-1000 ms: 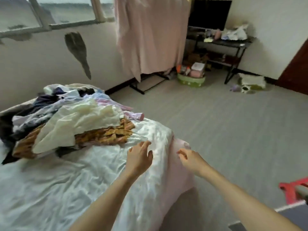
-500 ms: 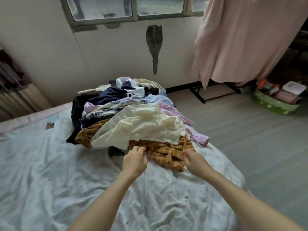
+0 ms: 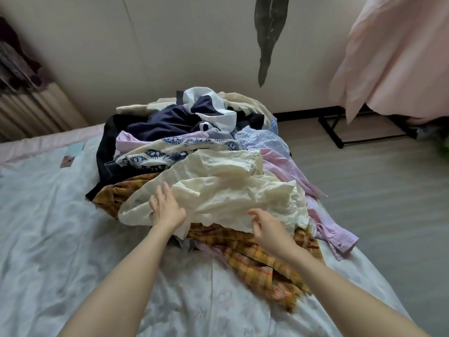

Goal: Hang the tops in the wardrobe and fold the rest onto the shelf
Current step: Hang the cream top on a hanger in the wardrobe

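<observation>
Moved up from the plaid edge onto the cream garment (image 3: 226, 190) at twelve o'clock: left hand (image 3: 167, 210) flat on it, right hand (image 3: 267, 227) spread, seemingly just short, so sorting barely begun.

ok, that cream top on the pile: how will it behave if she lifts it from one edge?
Probably floppy: the cream top lies crumpled, draped over the plaid garment. Likely light, since the fabric looks thin. It may drag neighbours along, as it overlaps them. The left hand rests on it, fingers straight; the right hand hovers open.
</observation>
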Demonstrator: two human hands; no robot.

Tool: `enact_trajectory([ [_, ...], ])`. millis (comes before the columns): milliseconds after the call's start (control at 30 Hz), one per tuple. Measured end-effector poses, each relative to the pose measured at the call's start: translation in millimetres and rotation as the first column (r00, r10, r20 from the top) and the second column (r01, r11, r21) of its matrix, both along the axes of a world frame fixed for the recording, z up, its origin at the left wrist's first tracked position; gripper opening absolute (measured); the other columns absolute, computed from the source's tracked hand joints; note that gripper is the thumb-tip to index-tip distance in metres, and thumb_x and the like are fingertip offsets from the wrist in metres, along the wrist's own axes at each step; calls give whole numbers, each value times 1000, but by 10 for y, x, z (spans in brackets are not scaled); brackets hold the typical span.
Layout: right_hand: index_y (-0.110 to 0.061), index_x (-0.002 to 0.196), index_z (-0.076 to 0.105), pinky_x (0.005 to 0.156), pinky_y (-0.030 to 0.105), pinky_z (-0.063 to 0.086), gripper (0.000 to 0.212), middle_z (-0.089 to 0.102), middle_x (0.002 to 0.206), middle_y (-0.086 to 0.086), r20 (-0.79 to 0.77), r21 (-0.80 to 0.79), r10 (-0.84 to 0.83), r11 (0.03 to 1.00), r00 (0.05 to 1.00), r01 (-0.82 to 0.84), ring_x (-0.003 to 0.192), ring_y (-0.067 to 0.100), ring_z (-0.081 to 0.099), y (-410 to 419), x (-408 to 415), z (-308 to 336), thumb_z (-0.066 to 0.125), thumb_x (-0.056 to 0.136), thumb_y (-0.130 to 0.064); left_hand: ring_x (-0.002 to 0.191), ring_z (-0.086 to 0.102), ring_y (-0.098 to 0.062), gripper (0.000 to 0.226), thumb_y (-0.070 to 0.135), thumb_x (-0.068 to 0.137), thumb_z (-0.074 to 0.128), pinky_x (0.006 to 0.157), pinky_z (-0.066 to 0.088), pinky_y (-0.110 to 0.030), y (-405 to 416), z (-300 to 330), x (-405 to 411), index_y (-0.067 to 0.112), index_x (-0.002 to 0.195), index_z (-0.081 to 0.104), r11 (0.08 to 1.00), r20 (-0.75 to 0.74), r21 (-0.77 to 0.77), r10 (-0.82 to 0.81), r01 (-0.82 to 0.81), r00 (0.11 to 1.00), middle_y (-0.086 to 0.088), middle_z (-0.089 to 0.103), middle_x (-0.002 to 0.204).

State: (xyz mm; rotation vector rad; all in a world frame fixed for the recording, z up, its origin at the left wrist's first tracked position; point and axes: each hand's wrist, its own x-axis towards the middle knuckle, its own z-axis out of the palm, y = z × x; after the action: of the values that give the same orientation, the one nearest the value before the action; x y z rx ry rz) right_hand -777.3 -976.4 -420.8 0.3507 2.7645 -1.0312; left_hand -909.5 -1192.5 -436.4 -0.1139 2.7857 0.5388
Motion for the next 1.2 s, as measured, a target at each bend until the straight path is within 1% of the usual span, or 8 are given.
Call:
enact_trajectory([
  [100,-19,138,40,95,33,45,39,52,130,3,1,-25,-2,1000,1000,2,115,17,51,61,-106,-128,35,99,-15,145,0,-32,93,25,89,57,111,16,-55,61,-125,-179,20,149,-13,998,98,-66,-12,18,995,-6,5,159],
  [267,-20,140,36,95,34,45,44,48,133,3,-11,-36,-16,999,1000,16,114,15,50,113,-133,-165,40,97,-15,104,55,-33,24,18,95,40,84,44,-41,195,-70,-82,14,113,55,989,-28,-30,-143,142,989,-12,63,114],
  [500,-50,142,1,115,34,12,94,4,155,-11,-156,-180,55,980,986,-84,142,10,4,27,-30,345,64,80,-15,68,56,1,23,14,94,52,56,38,-13,609,987,462,27,77,60,715,-193,528,-424,458,885,14,62,73],
  [600,-15,136,43,104,45,36,56,43,137,11,-244,-335,-29,940,969,-56,126,24,42,-15,45,755,58,83,-6,58,48,0,23,8,93,55,56,36,-15,748,1529,665,16,72,61,570,-249,651,-464,502,850,13,56,64],
  [767,-12,80,57,67,31,46,12,63,82,4,-243,-304,-217,943,945,138,79,24,54,167,572,1538,51,84,-2,78,55,-18,18,16,93,58,69,44,-31,869,2089,991,0,98,60,517,-329,706,-365,484,871,-13,60,88],
  [967,0,101,62,72,37,54,16,68,94,14,-66,-568,-520,721,852,396,81,23,65,446,1601,2237,58,86,-6,116,40,1,84,61,78,61,96,35,-20,948,2158,1751,28,146,23,425,-82,778,-662,463,745,25,34,128],
  [1067,1,108,64,71,33,56,22,69,102,17,-50,-680,-635,587,771,440,84,23,68,611,2192,2464,59,88,-8,101,61,-10,50,38,83,69,92,50,-29,1055,2045,2196,14,125,54,386,33,774,-817,502,576,6,62,116],
  [1200,-4,122,55,79,34,49,33,63,110,12,-78,-429,-788,580,611,693,94,21,59,889,3157,2481,58,90,-10,70,57,-16,22,29,90,63,66,45,-29,1398,2295,2793,8,83,64,430,108,790,-799,437,592,-6,61,77],
])
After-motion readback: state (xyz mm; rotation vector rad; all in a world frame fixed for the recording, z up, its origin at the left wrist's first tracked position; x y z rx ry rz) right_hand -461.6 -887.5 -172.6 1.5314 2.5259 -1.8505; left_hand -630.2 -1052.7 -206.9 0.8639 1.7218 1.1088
